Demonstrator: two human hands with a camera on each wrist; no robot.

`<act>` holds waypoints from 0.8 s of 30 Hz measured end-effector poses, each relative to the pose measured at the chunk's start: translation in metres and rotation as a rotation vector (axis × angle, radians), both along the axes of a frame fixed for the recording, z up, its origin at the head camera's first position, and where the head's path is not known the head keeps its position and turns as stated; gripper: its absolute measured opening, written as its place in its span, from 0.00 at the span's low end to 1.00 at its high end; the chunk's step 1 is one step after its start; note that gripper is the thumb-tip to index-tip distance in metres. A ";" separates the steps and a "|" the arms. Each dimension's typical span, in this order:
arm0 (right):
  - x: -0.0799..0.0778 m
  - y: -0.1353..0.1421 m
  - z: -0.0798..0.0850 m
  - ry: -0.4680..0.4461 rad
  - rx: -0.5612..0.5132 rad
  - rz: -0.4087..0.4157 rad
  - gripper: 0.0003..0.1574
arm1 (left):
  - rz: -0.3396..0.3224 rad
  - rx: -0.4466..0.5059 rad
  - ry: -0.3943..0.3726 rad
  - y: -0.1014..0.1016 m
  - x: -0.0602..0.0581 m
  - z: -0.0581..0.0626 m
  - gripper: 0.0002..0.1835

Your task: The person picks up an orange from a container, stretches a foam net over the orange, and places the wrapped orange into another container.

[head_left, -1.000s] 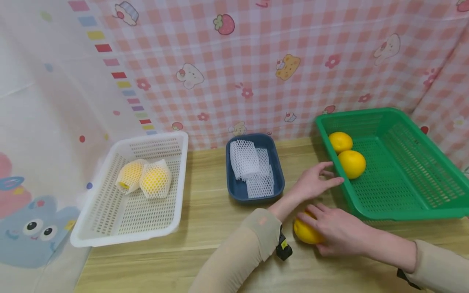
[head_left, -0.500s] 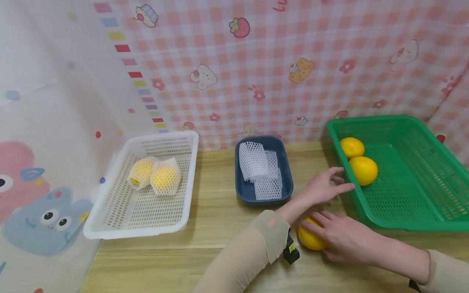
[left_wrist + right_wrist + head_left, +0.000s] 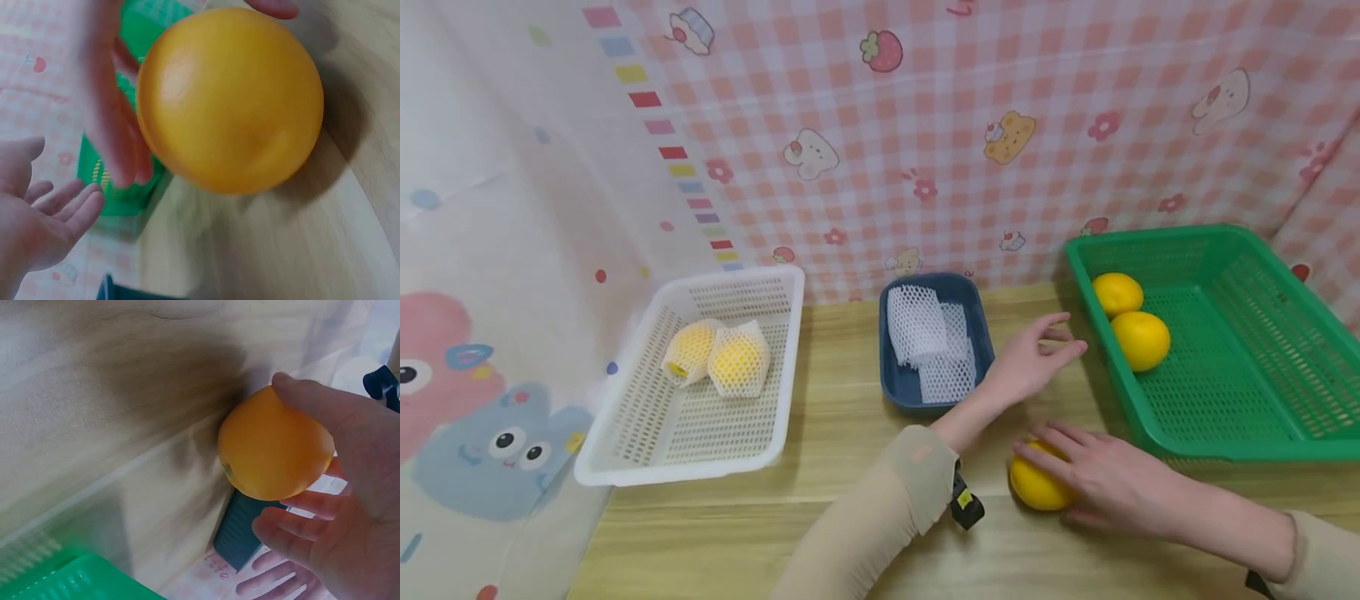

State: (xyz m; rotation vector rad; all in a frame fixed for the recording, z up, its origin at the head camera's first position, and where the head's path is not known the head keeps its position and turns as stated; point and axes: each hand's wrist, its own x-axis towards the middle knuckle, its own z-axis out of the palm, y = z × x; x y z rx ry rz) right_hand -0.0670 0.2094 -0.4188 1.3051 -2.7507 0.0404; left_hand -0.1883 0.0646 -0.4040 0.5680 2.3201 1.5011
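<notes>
My right hand [image 3: 1123, 487] grips an orange [image 3: 1037, 482] low over the wooden table, in front of the green basket [image 3: 1116, 392]. In the right wrist view the thumb lies on one side of this orange [image 3: 272, 447] and the fingers on the other. My left hand [image 3: 1026, 360], fingers loosely spread and holding nothing, hovers between the dark blue tray [image 3: 891, 392] and the green basket. White foam net sleeves [image 3: 917, 323] lie in the tray. Two bare oranges [image 3: 1141, 342] sit against the green basket's left wall.
To the left stands a white basket [image 3: 786, 379] with two oranges in foam nets [image 3: 739, 360]. A pink checked cloth [image 3: 880, 167] hangs behind the table [image 3: 835, 417]. My left forearm crosses in front of the blue tray.
My left hand has drawn back leftward from the green basket's rim toward the blue tray. The right hand stays on the orange. The head view has shifted slightly.
</notes>
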 end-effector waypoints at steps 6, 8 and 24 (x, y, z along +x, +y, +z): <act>0.000 0.000 0.014 -0.076 0.007 -0.012 0.60 | 0.039 0.005 0.124 -0.030 0.003 0.005 0.29; -0.003 -0.001 0.021 -0.080 -0.016 -0.012 0.59 | 0.059 0.003 0.181 -0.042 0.004 0.007 0.29; -0.063 -0.048 0.060 -0.062 -0.086 -0.117 0.46 | 0.339 -0.028 0.388 -0.152 0.032 0.012 0.27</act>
